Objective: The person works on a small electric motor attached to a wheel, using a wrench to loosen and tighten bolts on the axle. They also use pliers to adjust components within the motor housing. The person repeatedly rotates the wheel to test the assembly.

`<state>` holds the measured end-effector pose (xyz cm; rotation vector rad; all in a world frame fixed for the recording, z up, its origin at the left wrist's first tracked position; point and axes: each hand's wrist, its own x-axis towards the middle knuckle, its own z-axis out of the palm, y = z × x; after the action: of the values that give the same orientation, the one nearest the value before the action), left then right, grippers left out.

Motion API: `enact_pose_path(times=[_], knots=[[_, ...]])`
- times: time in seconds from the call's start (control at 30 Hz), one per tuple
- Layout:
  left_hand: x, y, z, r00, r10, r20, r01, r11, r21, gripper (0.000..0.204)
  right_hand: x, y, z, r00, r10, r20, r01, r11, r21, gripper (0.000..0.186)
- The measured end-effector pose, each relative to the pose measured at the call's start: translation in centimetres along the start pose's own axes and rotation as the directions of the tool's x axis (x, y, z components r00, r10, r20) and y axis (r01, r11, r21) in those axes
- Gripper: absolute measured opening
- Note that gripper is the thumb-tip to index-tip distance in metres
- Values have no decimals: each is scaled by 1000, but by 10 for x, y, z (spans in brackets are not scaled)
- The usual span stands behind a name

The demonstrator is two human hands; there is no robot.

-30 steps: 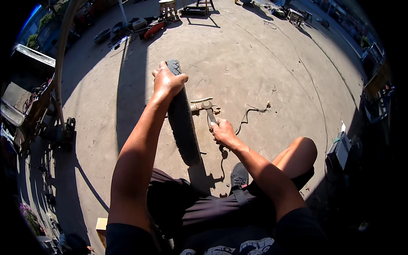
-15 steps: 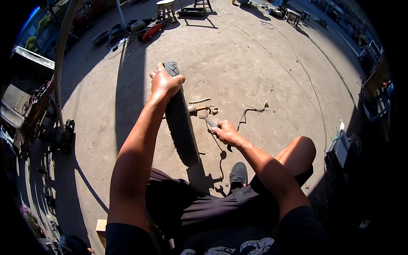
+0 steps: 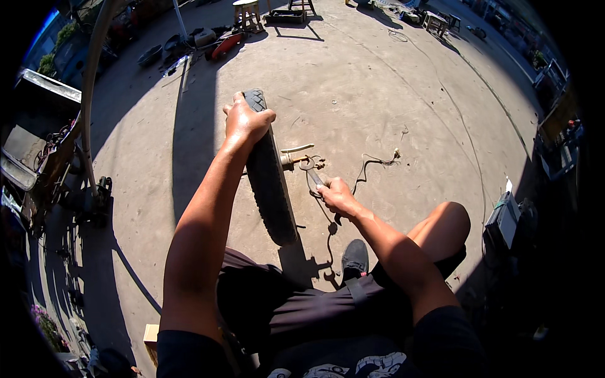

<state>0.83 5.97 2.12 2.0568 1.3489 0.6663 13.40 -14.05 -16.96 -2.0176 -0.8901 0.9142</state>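
A black tyre (image 3: 268, 189) stands upright before me, with my left hand (image 3: 247, 123) closed over the top of its tread. On its right side a hub with an axle (image 3: 290, 160) sticks out, beside a pale lever-like bar (image 3: 297, 148). My right hand (image 3: 336, 195) is closed on the handle of a steel open-end wrench (image 3: 314, 174), whose head lies at the end of the axle. Whether the jaw is seated on it I cannot tell. Small parts and a dark cable (image 3: 372, 160) are just to the right.
A cluttered metal rack (image 3: 41, 135) and a post (image 3: 89, 120) stand at the left. A pale boxy object (image 3: 501, 217) sits at the right. Stools (image 3: 246, 14), basins (image 3: 150, 55) and a red object (image 3: 224, 47) lie at the back. My right foot (image 3: 355, 257) is below the wrench.
Over the last second the wrench head dropped from the axle area, then rose slightly. My right hand moved a little with it. The tyre and left hand shifted slightly left.
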Motion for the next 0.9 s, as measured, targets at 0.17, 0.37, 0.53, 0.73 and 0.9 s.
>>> enact_pose_path(times=[0.17,0.37,0.53,0.73,0.9], knots=[[-1,2,-5,1000,-23,17,23,1000,0,90,-10,-14,2,998,-22,64,22,1000,0,36],[7,-2,0,999,12,-35,-10,997,73,91,-6,-14,-3,999,9,-35,-16,978,-207,34],[-1,6,-4,1000,-19,0,19,1000,2,88,-5,-8,-1,997,54,-53,-62,986,-153,36],[2,0,-2,1000,2,-14,-2,1000,-8,86,-4,-7,4,999,7,-39,-15,977,-211,37],[3,1,0,999,15,-35,-13,998,55,87,3,6,5,993,-46,-112,21,976,-217,37]])
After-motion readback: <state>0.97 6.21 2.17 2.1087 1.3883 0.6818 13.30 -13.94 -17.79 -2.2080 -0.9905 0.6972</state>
